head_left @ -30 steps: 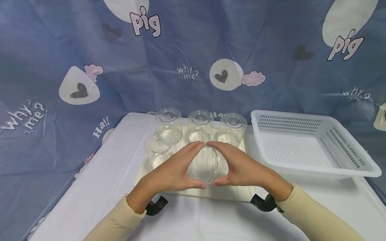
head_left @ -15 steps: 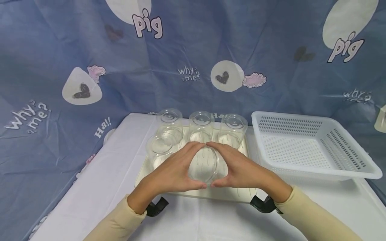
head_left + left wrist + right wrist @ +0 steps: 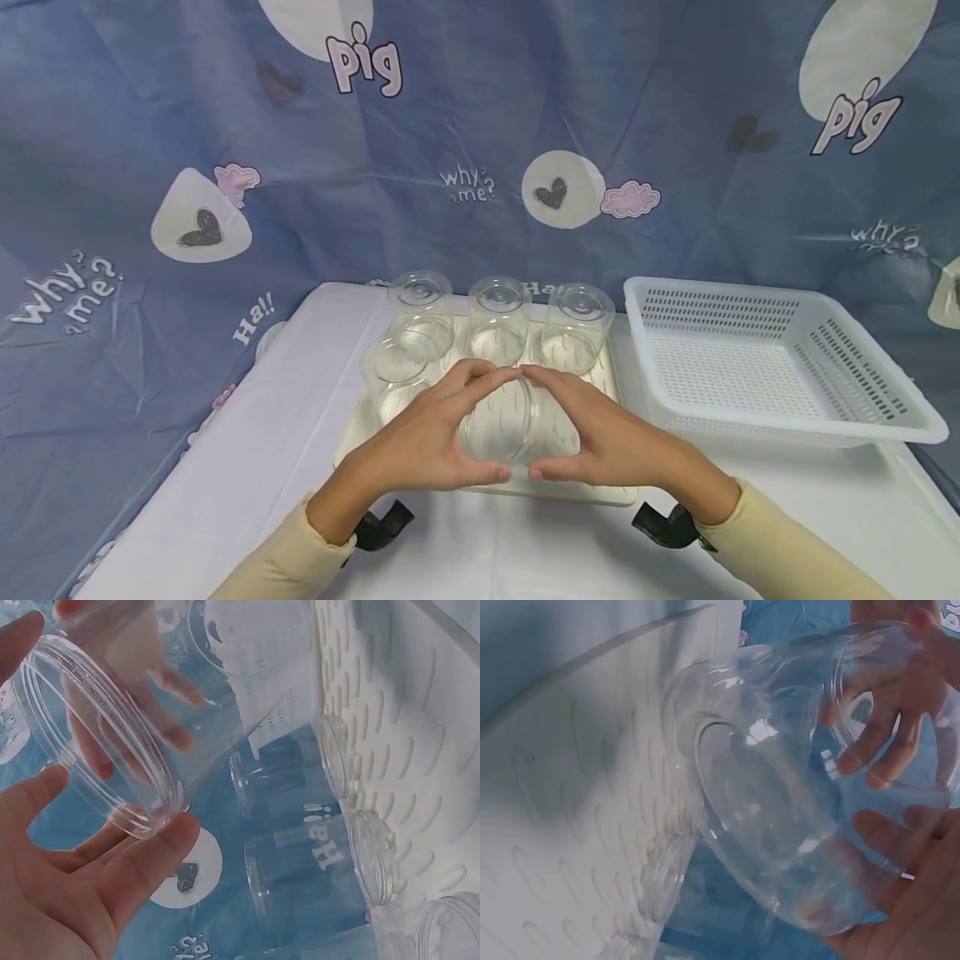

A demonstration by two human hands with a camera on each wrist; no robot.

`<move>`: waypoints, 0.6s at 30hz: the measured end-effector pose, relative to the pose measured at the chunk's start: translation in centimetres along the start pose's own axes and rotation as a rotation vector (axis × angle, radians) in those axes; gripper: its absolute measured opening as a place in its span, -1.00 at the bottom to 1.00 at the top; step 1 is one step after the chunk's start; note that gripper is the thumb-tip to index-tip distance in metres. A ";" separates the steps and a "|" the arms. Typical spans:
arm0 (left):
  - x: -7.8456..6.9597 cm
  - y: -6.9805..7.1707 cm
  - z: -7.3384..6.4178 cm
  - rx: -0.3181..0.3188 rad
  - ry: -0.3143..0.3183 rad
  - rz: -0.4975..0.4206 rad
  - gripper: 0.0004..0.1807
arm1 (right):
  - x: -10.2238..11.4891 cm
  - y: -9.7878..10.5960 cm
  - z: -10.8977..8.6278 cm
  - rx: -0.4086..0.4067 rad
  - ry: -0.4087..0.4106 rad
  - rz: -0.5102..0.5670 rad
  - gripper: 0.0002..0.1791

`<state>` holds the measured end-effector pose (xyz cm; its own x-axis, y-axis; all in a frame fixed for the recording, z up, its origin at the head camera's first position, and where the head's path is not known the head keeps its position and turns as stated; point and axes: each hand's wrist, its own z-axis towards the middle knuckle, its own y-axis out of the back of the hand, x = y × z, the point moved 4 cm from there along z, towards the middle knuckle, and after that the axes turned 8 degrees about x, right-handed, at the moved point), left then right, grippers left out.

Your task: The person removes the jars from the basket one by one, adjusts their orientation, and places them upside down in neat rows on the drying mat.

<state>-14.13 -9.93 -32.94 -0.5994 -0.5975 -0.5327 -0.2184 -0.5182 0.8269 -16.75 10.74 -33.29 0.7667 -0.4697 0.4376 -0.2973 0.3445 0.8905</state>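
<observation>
A clear plastic jar (image 3: 495,425) with a threaded rim is held between both hands over the front of the cream ridged mat (image 3: 555,490). It lies tipped on its side, its open mouth toward the left hand and its base toward the right. My left hand (image 3: 427,437) grips the mouth end, thumb and fingers around the threaded rim (image 3: 142,742). Around the base end curve the fingers of my right hand (image 3: 615,429). Behind the hands, several similar jars stand mouth down on the mat, among them one jar (image 3: 498,321) in the middle of the back row.
To the right sits a white perforated plastic basket (image 3: 735,375). A white cloth (image 3: 255,467) covers the table. Behind it hangs a blue printed curtain (image 3: 420,125). One upturned jar (image 3: 393,379) stands close beyond the left hand.
Both hands have come slightly toward the person and a little apart. The jar has turned more onto its side between them. The standing jars and basket have stayed put.
</observation>
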 end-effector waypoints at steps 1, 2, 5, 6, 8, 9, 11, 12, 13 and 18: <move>0.1 0.0 0.0 -0.005 0.000 -0.021 0.09 | -0.1 0.0 -0.3 -0.006 -0.008 -0.008 0.11; 0.2 0.0 -0.1 -0.010 0.000 -0.048 0.08 | -0.2 0.0 -0.5 -0.012 -0.014 -0.009 0.10; 0.6 0.1 -0.4 -0.031 0.001 -0.153 0.07 | -0.8 -0.1 -1.3 -0.043 -0.029 -0.004 0.08; 0.7 0.2 -0.5 -0.040 0.004 -0.187 0.07 | -1.0 -0.2 -1.6 -0.055 -0.037 0.001 0.09; 1.0 0.3 -0.7 -0.059 -0.001 -0.250 0.07 | -1.6 -0.3 -2.2 -0.082 -0.045 0.027 0.11; 1.1 0.3 -0.8 -0.068 -0.002 -0.283 0.07 | -1.8 -0.4 -2.5 -0.096 -0.043 0.044 0.14; 1.3 0.4 -1.0 -0.086 -0.007 -0.348 0.07 | -2.2 -0.5 -3.1 -0.130 -0.036 0.080 0.21; 1.4 0.4 -1.1 -0.092 -0.013 -0.390 0.06 | -2.3 -0.6 -3.3 -0.147 -0.027 0.108 0.25; 1.4 0.5 -1.1 -0.097 -0.020 -0.430 0.06 | -2.4 -0.8 -3.5 -0.164 -0.014 0.140 0.28; 1.8 0.4 -1.1 -0.088 -0.057 -0.580 0.02 | -2.4 -1.2 -3.8 -0.251 0.138 0.297 0.36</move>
<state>-14.44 -11.86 -33.78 -0.4423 -0.1684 -0.8809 -0.4594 -0.8010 0.3838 -16.05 14.51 -35.87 0.7428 -0.2128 0.6348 -0.3817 0.6443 0.6627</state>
